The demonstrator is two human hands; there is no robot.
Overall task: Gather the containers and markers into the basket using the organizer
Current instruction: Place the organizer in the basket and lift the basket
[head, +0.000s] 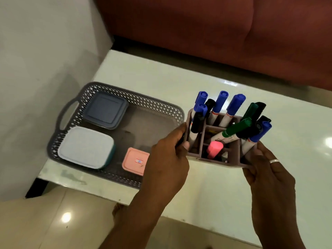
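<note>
Both hands are on the mauve plastic compartmented organizer (212, 160), which is just to the right of the grey lattice plastic basket (136, 97) on the glossy white table (233, 194). The left hand (168, 159) grips its left wall, thumb curled over the rim; the right hand (267, 173) grips the near right corner, fingers wrapped beneath. I cannot tell whether the base is resting on the table or is clear of it.

The organizer carries the markers: blue-capped markers (221, 101) upright at the back; black-capped ones (197, 123) at the left; green-capped markers (237, 128) leaning steeply across the middle; a pink highlighter (214, 149) sunk in a front cell.

Three containers already lie in the basket: a slate-blue square lidded box (106, 110) at the far left; a white-lidded teal box (86, 147) at the near left; a small pink lidded box (135, 161) at the near middle, partly behind the left hand.

Hazards, in my judgement:
- The leaning green and blue markers are loose in their cells; any tilt in transit could spill them.
- The organizer's base may catch the basket's raised right wall if it is not lifted high enough.
- The free floor is only at the basket's right; setting down carelessly could land the organizer on the pink box and leave it canted.
- The basket sits close to the table's left edge; a sideways knock could push it over.
</note>
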